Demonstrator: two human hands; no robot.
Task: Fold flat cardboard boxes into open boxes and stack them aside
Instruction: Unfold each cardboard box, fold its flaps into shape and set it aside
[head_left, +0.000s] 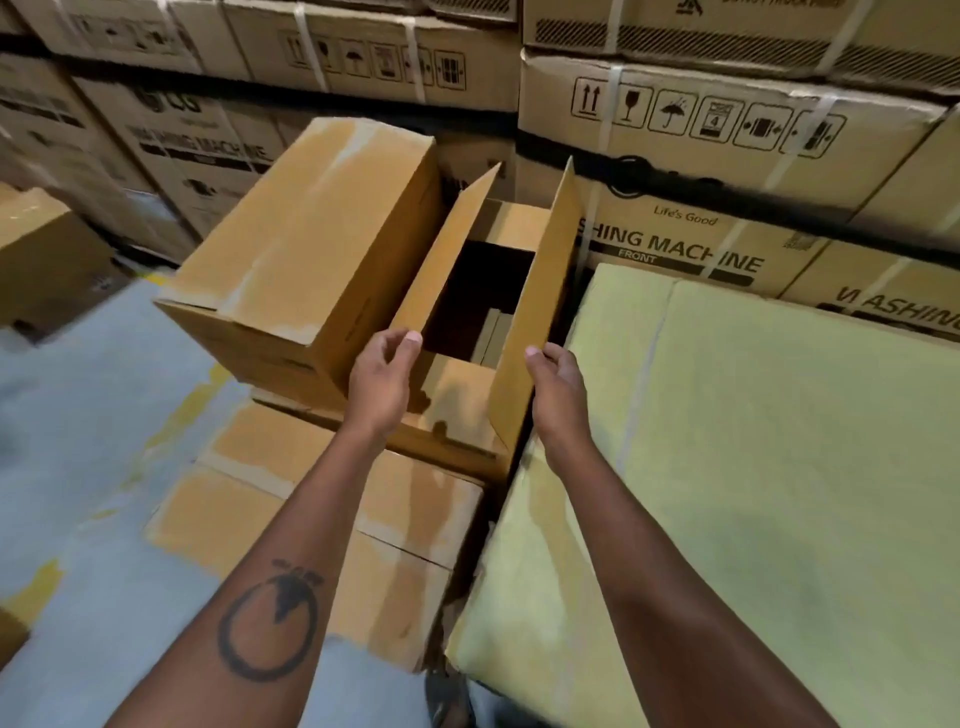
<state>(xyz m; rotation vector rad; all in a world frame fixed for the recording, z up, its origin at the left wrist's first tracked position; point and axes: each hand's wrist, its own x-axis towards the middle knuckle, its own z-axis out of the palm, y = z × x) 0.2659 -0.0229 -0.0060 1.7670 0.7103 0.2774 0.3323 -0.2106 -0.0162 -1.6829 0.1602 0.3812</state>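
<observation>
An open brown cardboard box (457, 410) stands in the middle with its two long top flaps upright and a dark inside. My left hand (382, 379) pinches the near corner of the left flap (447, 260). My right hand (558, 387) grips the near edge of the right flap (540, 312). A closed brown box (311, 234) lies right beside it on the left. Both rest on a lower layer of brown boxes (322, 519).
A pale green flat pad or sheet stack (753, 493) fills the right side. Strapped washing-machine cartons (727, 156) form a wall behind. Grey floor (78, 467) with worn yellow paint lies at the left, with another carton (47, 260) at the far left.
</observation>
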